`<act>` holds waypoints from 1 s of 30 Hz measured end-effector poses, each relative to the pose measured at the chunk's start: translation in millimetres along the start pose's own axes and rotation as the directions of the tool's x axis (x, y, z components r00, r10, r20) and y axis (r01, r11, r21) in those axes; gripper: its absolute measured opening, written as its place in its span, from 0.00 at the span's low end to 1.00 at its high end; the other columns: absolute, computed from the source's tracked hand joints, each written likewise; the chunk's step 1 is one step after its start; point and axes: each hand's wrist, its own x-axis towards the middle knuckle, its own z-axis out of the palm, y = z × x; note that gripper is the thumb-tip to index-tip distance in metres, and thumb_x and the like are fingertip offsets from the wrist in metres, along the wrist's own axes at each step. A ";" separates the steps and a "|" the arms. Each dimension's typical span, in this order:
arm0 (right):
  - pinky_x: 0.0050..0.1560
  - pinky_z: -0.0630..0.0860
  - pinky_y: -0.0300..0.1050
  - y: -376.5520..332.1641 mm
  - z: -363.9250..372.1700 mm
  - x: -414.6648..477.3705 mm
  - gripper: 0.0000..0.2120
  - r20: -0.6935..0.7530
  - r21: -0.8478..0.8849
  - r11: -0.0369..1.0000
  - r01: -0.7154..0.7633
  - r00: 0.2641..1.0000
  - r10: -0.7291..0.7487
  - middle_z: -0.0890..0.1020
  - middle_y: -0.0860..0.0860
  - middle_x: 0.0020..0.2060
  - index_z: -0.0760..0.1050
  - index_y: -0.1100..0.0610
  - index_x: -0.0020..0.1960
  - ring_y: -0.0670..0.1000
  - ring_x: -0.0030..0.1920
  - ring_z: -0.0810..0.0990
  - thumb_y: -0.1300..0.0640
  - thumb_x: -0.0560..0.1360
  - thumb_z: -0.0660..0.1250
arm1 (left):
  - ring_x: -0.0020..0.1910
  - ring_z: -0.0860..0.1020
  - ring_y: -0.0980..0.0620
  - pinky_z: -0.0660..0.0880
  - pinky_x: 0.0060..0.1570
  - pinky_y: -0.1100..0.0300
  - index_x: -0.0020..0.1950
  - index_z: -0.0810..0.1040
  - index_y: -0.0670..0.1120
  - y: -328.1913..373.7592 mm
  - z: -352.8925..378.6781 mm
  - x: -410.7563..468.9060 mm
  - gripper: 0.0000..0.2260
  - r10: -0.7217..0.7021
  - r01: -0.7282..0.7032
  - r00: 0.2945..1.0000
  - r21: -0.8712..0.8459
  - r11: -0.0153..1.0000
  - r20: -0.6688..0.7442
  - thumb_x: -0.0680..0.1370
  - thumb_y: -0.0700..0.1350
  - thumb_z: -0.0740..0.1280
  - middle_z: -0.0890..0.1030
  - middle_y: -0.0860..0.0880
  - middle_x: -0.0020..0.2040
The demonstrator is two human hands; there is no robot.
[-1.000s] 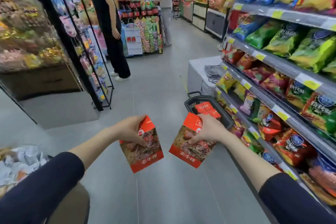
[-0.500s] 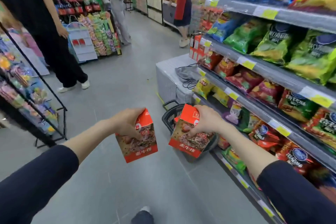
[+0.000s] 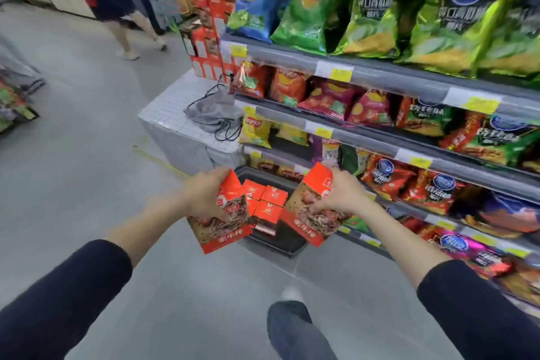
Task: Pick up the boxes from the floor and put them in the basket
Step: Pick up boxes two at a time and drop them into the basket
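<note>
A red box (image 3: 225, 225) is gripped by the left hand (image 3: 204, 196), with the fingers curled round its upper part. A second red box (image 3: 309, 213) is clasped the same way by the right hand (image 3: 340, 194). Both are held tilted and apart from each other, over the black basket (image 3: 277, 241), which is set on the grey floor (image 3: 87, 169) just beside the snack shelves (image 3: 380, 137). More red boxes (image 3: 270, 199) are seen lying inside the basket, between the two held ones. A grey bag (image 3: 213, 111) is laid on a tiled block (image 3: 175, 137) behind the basket.
</note>
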 end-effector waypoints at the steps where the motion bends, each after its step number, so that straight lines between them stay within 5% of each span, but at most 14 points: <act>1: 0.53 0.77 0.54 5.9 3.8 13.9 0.56 0.003 0.009 0.999 -0.043 0.999 0.043 0.76 0.56 0.57 0.64 0.59 0.67 0.58 0.57 0.76 0.33 0.45 0.75 | 0.61 0.74 0.45 0.73 0.58 0.52 0.71 0.60 0.48 -4.0 3.3 18.5 0.44 0.022 -0.022 1.000 -0.002 1.000 0.014 0.61 0.56 0.77 0.74 0.47 0.64; 6: 0.50 0.75 0.48 31.2 26.1 87.2 0.42 0.030 0.020 0.970 -0.242 0.970 0.241 0.76 0.54 0.51 0.69 0.60 0.57 0.56 0.54 0.76 0.37 0.52 0.78 | 0.64 0.70 0.46 0.70 0.62 0.53 0.74 0.57 0.47 -16.3 25.7 107.0 0.48 0.108 -0.109 0.992 0.003 0.994 0.068 0.62 0.59 0.75 0.70 0.48 0.68; 9: 0.44 0.72 0.46 46.4 58.3 136.8 0.48 0.087 0.019 0.946 -0.323 0.943 0.320 0.77 0.53 0.50 0.70 0.60 0.52 0.55 0.51 0.76 0.29 0.44 0.72 | 0.69 0.66 0.46 0.65 0.66 0.54 0.76 0.51 0.46 -27.2 50.8 154.2 0.50 0.127 -0.128 0.988 0.006 0.992 0.088 0.64 0.58 0.75 0.64 0.48 0.73; 11: 0.42 0.71 0.45 58.0 87.7 168.1 0.54 0.074 0.029 0.938 -0.344 0.937 0.342 0.79 0.56 0.54 0.71 0.61 0.57 0.57 0.54 0.78 0.26 0.41 0.68 | 0.70 0.64 0.46 0.64 0.67 0.55 0.77 0.49 0.46 -37.1 73.4 183.6 0.51 0.143 -0.144 0.984 0.002 0.990 0.108 0.64 0.58 0.75 0.62 0.48 0.74; 14: 0.48 0.74 0.46 68.5 130.4 206.4 0.46 -0.006 0.040 0.932 -0.360 0.933 0.361 0.77 0.58 0.56 0.70 0.63 0.60 0.59 0.57 0.77 0.31 0.54 0.72 | 0.71 0.64 0.46 0.65 0.66 0.55 0.77 0.49 0.47 -51.3 116.1 226.9 0.51 0.179 -0.184 0.979 0.037 0.982 0.100 0.64 0.61 0.74 0.61 0.49 0.75; 18: 0.55 0.74 0.48 89.3 200.3 264.9 0.52 -0.070 0.003 0.917 -0.400 0.914 0.399 0.75 0.60 0.62 0.64 0.67 0.67 0.59 0.61 0.75 0.31 0.57 0.71 | 0.72 0.62 0.49 0.64 0.64 0.58 0.77 0.47 0.48 -65.8 185.7 277.8 0.50 0.207 -0.213 0.972 0.044 0.976 0.112 0.65 0.60 0.74 0.58 0.50 0.76; 22: 0.56 0.74 0.47 109.5 261.2 313.2 0.45 -0.092 -0.085 0.910 -0.407 0.912 0.399 0.75 0.58 0.62 0.69 0.65 0.64 0.59 0.62 0.76 0.31 0.62 0.67 | 0.72 0.63 0.49 0.64 0.66 0.58 0.77 0.48 0.48 -78.9 252.1 317.6 0.52 0.228 -0.224 0.967 -0.045 0.973 0.111 0.63 0.59 0.76 0.60 0.51 0.75; 30: 0.65 0.69 0.52 135.1 381.6 379.8 0.53 -0.036 -0.115 0.893 -0.436 0.900 0.435 0.56 0.63 0.74 0.38 0.62 0.76 0.61 0.72 0.62 0.34 0.69 0.64 | 0.71 0.63 0.53 0.64 0.64 0.60 0.77 0.48 0.52 -93.9 337.8 335.6 0.52 0.230 -0.228 0.972 -0.050 0.972 0.055 0.63 0.60 0.76 0.62 0.55 0.74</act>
